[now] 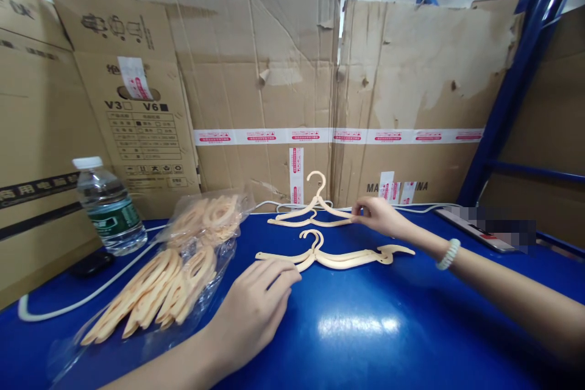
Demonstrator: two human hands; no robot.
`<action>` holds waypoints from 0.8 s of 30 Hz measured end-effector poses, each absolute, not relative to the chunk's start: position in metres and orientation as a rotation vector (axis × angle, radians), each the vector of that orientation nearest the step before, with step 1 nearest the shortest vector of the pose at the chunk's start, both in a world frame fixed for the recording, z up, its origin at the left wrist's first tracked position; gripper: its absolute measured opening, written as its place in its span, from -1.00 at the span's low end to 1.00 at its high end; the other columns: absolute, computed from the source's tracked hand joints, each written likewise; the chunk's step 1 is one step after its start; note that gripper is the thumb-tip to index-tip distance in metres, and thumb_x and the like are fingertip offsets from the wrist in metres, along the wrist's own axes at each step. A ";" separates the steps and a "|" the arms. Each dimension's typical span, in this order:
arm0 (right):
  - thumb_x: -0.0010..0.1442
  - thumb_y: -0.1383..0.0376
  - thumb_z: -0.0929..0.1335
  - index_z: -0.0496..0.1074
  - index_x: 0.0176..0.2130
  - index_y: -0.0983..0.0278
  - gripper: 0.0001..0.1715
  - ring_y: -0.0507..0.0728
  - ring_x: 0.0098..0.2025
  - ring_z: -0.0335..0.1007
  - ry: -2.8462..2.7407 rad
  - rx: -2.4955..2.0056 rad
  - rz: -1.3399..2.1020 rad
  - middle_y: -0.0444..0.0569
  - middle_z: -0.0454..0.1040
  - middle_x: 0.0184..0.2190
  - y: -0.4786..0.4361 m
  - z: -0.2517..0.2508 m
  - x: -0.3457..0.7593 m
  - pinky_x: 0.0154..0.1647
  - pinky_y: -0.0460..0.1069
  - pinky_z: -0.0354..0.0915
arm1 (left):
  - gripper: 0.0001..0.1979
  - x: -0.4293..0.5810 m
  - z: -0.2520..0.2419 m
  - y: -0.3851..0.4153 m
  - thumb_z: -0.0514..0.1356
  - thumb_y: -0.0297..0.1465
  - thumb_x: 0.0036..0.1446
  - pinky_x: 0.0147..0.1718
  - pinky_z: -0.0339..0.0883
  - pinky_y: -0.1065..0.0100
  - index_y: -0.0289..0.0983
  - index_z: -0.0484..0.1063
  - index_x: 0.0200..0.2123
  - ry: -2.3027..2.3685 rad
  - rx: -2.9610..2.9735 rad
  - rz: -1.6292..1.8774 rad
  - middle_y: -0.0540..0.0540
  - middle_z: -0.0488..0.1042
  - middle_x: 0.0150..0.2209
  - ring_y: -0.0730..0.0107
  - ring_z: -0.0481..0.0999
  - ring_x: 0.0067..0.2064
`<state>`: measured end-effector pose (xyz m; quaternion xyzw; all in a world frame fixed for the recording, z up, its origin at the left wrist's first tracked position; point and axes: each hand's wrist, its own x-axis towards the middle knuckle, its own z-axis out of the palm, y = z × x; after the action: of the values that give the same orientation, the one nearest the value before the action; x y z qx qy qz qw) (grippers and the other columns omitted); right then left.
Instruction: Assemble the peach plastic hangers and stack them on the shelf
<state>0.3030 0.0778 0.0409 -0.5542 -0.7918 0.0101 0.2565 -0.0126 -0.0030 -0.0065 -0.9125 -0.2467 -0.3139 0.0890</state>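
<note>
Two pale beige clothes hangers point(315, 219) lie at the back of the blue table, one partly over the other. My right hand point(377, 217) pinches the right end of their arms between thumb and fingers. Nearer to me are more beige hangers point(340, 261), stacked with their hooks close together; a folding piece point(397, 251) sticks out at their right end. My left hand point(260, 301) has its fingers curled over the left arm of this nearer stack, hiding part of it. The undersides of those fingers are out of sight.
Clear plastic bags point(201, 225) of folded beige hangers point(155, 292) lie left. Beyond them stand a water bottle point(109, 210) and a small black object point(91, 264). A white cable point(91, 298) crosses there. A phone-like slab point(475, 228) lies right. Cardboard point(256, 91) walls the back.
</note>
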 end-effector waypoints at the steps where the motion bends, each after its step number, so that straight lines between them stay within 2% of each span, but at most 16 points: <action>1: 0.08 0.33 0.36 0.43 -0.42 0.31 -0.93 0.05 -0.53 0.30 -2.136 -1.505 0.036 -0.12 0.41 -0.58 0.072 0.045 0.305 -0.48 -0.08 0.13 | -0.72 -0.013 -0.005 -0.003 0.01 -0.61 0.22 -0.06 0.36 0.15 -0.27 0.34 -0.05 -0.752 -2.684 -0.969 -0.16 0.50 -0.10 0.20 0.46 -0.05; 6: 0.09 0.27 0.37 0.39 -0.43 0.27 -0.88 0.01 -0.58 0.18 -2.192 -1.403 0.159 -0.21 0.29 -0.65 0.035 0.047 0.307 -0.54 -0.11 0.05 | -0.62 -0.016 -0.002 -0.001 0.07 -0.57 0.21 0.14 0.17 -0.06 -0.30 0.23 0.10 -0.901 -2.426 -1.109 -0.28 0.35 0.10 0.03 0.28 0.18; 8: 0.09 0.30 0.37 0.39 -0.43 0.27 -0.91 0.01 -0.56 0.19 -2.244 -1.333 0.208 -0.19 0.30 -0.61 0.021 0.039 0.301 -0.53 -0.12 0.06 | -0.56 -0.015 -0.005 -0.001 0.09 -0.51 0.23 0.11 0.21 -0.08 -0.30 0.16 0.17 -0.957 -2.419 -1.098 -0.31 0.34 0.13 0.00 0.30 0.17; 12: 0.12 0.37 0.35 0.36 -0.41 0.28 -0.93 0.00 -0.50 0.20 -2.276 -1.258 0.326 -0.15 0.35 -0.51 0.001 0.022 0.285 -0.51 -0.13 0.09 | -0.67 -0.014 -0.012 0.000 -0.01 -0.49 0.31 -0.04 0.42 0.17 -0.21 0.22 0.12 -0.985 -2.664 -1.041 -0.19 0.48 0.02 0.19 0.50 0.01; 16: 0.19 0.25 0.36 0.40 -0.35 0.27 -0.87 0.01 -0.50 0.24 -2.285 -1.217 0.440 -0.14 0.39 -0.49 0.007 0.021 0.294 -0.51 -0.12 0.13 | -0.72 -0.013 -0.013 0.001 -0.02 -0.50 0.31 -0.05 0.44 0.29 -0.20 0.31 0.03 -0.993 -2.806 -1.073 -0.14 0.53 -0.03 0.26 0.54 -0.01; 19: 0.25 0.21 0.31 0.45 -0.25 0.28 -0.80 0.07 -0.40 0.35 -2.201 -1.285 0.211 -0.04 0.49 -0.35 0.030 0.024 0.325 -0.42 -0.07 0.24 | -0.75 -0.012 -0.011 0.002 -0.01 -0.50 0.29 -0.09 0.46 0.31 -0.21 0.35 -0.02 -1.021 -2.834 -1.087 -0.16 0.55 -0.07 0.26 0.56 -0.05; 22: 0.22 0.34 0.31 0.50 -0.20 0.30 -0.82 0.17 -0.25 0.38 -2.233 -1.407 -0.251 0.05 0.53 -0.25 0.056 0.020 0.358 -0.22 0.02 0.29 | -0.75 -0.012 -0.011 0.001 -0.01 -0.50 0.29 -0.11 0.47 0.31 -0.22 0.36 -0.04 -1.043 -2.843 -1.095 -0.17 0.55 -0.07 0.26 0.57 -0.06; 24: 0.20 0.37 0.32 0.53 -0.17 0.31 -0.78 0.24 -0.17 0.35 -2.301 -1.451 -0.427 0.08 0.53 -0.22 0.068 0.014 0.371 -0.12 0.08 0.27 | -0.75 -0.012 -0.011 0.000 -0.01 -0.50 0.29 -0.11 0.47 0.31 -0.23 0.36 -0.03 -1.048 -2.849 -1.090 -0.18 0.55 -0.07 0.26 0.56 -0.06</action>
<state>0.3709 0.0685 0.0142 -0.5170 -0.8200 -0.1521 0.1928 -0.0118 0.0002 -0.0110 -0.8825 -0.3248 -0.3377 -0.0418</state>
